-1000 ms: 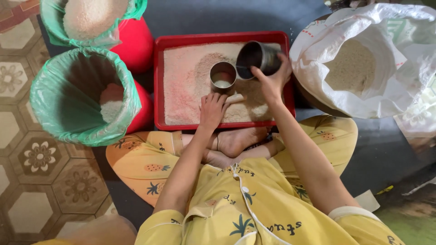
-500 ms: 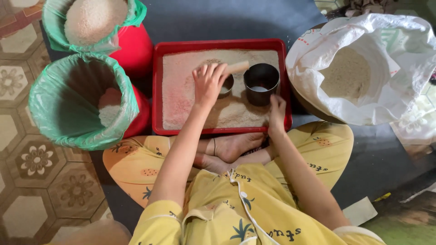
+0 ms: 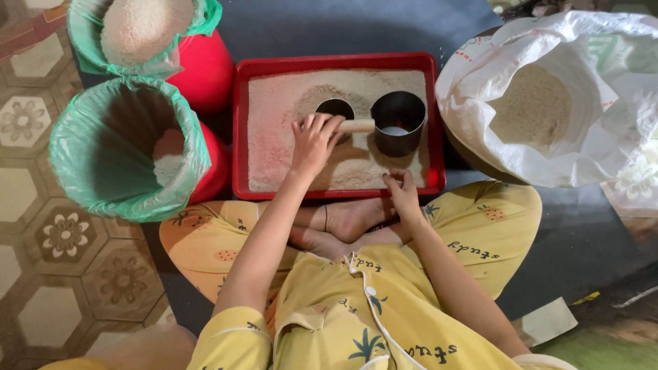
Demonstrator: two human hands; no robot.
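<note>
To your left you see two red buckets lined with green bags (image 3: 130, 147), the far one (image 3: 147, 31) heaped with grain; right, an open white sack (image 3: 541, 103); patterned floor tiles (image 3: 41, 274).

One red tray (image 3: 239, 130), two metal cups (image 3: 399, 122), two green-lined buckets (image 3: 123, 147), one white sack (image 3: 548, 103).

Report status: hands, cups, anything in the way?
Left hand on wooden stick over small cup. Right hand on tray rim. Big cup upright beside.

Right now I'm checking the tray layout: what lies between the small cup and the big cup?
In the head view, a pale stick lies between the small cup and the big cup, with the left hand holding it.
</note>
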